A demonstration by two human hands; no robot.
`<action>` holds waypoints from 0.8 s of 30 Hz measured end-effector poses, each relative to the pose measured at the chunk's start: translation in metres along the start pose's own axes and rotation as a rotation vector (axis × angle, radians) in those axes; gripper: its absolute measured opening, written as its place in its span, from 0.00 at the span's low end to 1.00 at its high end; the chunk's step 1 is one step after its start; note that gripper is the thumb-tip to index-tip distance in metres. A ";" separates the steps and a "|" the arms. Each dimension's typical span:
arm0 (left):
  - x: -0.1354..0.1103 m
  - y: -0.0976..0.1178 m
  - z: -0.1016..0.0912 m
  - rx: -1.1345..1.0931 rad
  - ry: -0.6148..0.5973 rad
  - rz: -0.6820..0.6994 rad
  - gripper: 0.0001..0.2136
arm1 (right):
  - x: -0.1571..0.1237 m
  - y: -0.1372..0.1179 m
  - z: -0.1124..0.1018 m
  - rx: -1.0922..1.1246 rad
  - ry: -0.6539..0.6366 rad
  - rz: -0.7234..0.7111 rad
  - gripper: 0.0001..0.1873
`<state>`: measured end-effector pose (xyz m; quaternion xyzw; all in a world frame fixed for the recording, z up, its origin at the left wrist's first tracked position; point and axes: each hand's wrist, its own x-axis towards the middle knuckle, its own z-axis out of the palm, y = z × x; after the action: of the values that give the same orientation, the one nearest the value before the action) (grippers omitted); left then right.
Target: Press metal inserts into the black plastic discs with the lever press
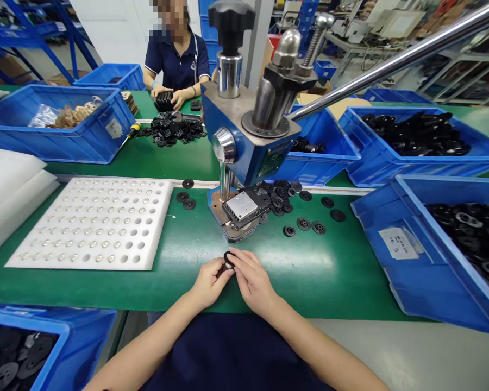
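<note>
Close to the bench's front edge, my left hand (210, 281) and my right hand (253, 278) meet around a small black disc (228, 259). Both hands have their fingers closed on it. A pale, shiny round piece shows at the disc's lower side, partly covered by my fingers. Just beyond my hands stands a blue hand-lever press (248, 130) with a silver plate (242, 207) on its base. Loose black discs (303, 224) lie right of the press, and a few more lie on its left.
At left lies a white foam tray (160, 233) holding rows of small metal parts. Blue bins (381, 244) with black parts stand at right; another bin (92, 339) is at lower left. Across the bench a person (177, 60) handles black parts. The press lever (391, 62) reaches up right.
</note>
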<state>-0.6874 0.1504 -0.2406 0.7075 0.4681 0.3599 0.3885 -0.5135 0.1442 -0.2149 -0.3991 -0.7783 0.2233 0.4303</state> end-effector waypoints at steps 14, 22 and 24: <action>0.002 0.006 -0.006 -0.074 0.023 -0.055 0.11 | -0.003 -0.028 -0.016 -0.041 -0.249 0.125 0.36; 0.005 0.008 -0.005 -0.121 0.035 -0.096 0.13 | 0.028 0.027 -0.020 -0.200 0.277 0.242 0.32; 0.005 0.005 -0.003 -0.119 0.036 -0.096 0.12 | 0.042 0.051 -0.016 -0.218 0.261 0.306 0.37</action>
<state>-0.6866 0.1542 -0.2339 0.6533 0.4860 0.3809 0.4381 -0.4911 0.2076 -0.2211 -0.5821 -0.6659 0.1473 0.4428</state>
